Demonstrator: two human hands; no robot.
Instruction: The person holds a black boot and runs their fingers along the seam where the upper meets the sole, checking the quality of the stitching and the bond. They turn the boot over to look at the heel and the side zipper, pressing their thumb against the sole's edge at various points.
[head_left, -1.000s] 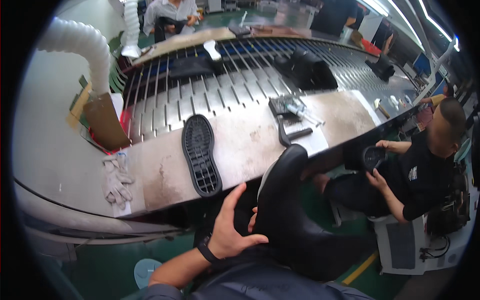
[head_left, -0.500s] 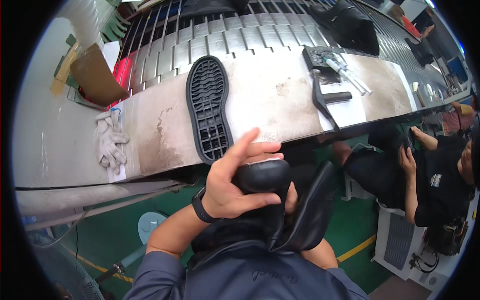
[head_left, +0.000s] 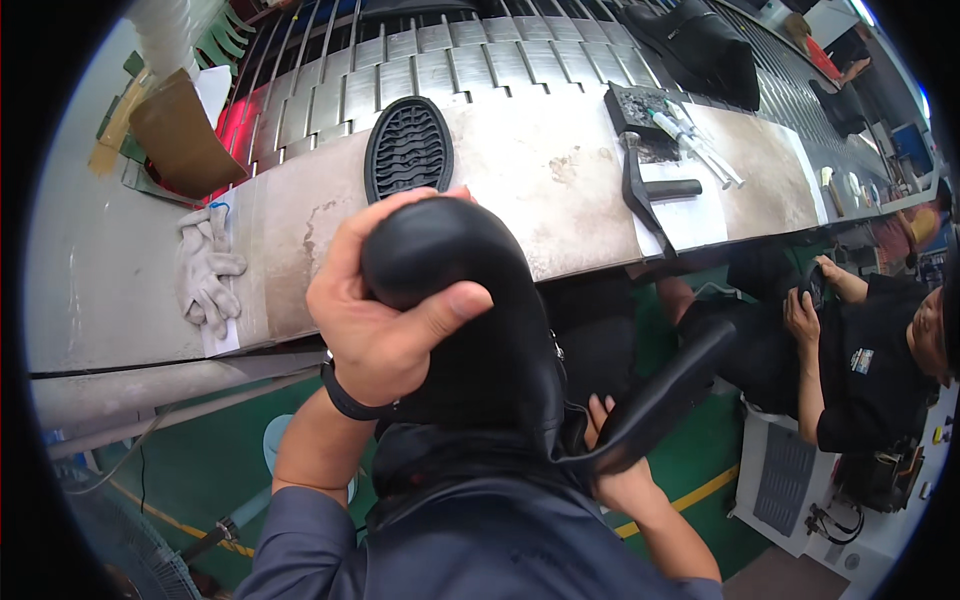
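Black boot [head_left: 485, 290] shifted left and forward since half a second ago, toe now overlapping the near edge of the desk [head_left: 560, 225] in view, hiding the heel half of the rubber sole [head_left: 408, 150]. Left hand [head_left: 370, 320] clamped round toe; right hand [head_left: 620, 482], well apart, holds the shaft, grip partly hidden.

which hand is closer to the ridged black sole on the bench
Left. The left hand, gripping the toe of the black boot, is this side of the sole; the right hand is farther back to the right, at the boot's shaft.
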